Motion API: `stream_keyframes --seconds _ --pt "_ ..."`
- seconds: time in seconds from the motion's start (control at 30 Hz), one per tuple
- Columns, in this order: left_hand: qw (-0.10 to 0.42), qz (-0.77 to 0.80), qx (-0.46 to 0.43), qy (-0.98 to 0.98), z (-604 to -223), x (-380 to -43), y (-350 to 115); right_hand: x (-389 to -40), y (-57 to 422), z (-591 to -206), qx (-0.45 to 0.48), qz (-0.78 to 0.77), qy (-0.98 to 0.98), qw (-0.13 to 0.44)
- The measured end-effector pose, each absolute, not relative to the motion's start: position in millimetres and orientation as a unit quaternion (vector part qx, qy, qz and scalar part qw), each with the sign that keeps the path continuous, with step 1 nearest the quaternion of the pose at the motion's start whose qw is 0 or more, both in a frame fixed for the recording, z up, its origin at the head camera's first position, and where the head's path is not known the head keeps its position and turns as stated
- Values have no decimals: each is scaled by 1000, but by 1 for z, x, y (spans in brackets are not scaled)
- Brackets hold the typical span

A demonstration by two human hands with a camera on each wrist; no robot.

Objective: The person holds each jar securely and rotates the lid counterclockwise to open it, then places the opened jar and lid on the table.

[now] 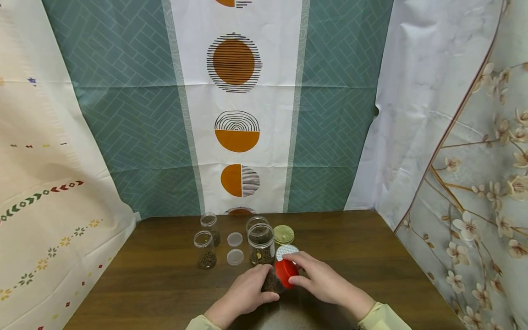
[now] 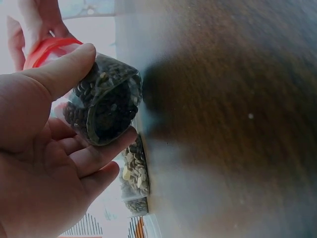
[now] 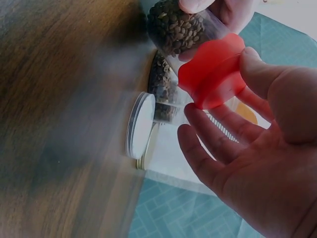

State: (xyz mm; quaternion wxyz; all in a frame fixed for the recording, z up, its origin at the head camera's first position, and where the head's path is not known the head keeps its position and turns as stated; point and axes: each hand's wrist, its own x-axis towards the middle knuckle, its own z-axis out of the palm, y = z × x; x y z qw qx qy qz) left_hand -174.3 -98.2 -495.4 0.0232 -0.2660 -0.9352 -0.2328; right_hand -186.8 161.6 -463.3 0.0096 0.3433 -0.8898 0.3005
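Observation:
A clear plastic jar (image 2: 106, 99) of small brown beans or pellets is tilted, its bottom close over the table. My left hand (image 1: 247, 289) grips it between thumb and fingers; in the left wrist view the thumb lies along the jar's side. A red scalloped lid (image 3: 213, 72) sits at the jar's mouth, which points toward the right. My right hand (image 1: 319, 277) pinches the lid's edge, thumb on one side and fingertips on the other. The lid hides the jar's rim.
Open jars (image 1: 261, 245) of brown bits stand just behind my hands, and two smaller jars (image 1: 205, 252) stand to the left. Clear round lids (image 1: 235, 257) lie between them. A white-lined lid (image 1: 287, 252) and gold lids (image 1: 283, 233) lie at the right. Patterned cloth hangs behind the table.

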Motion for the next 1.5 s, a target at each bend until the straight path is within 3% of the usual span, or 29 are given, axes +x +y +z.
stream_keyframes --seconds 0.43,0.77,1.5 --pt "26 -228 -266 -936 -495 -174 -97 -186 164 -464 344 312 -886 7" --pt "18 -234 -264 -936 -495 -174 -99 -188 160 -464 272 285 -918 44" --pt "11 -236 -264 -935 -494 -175 -99 -187 163 -465 327 319 -890 12"
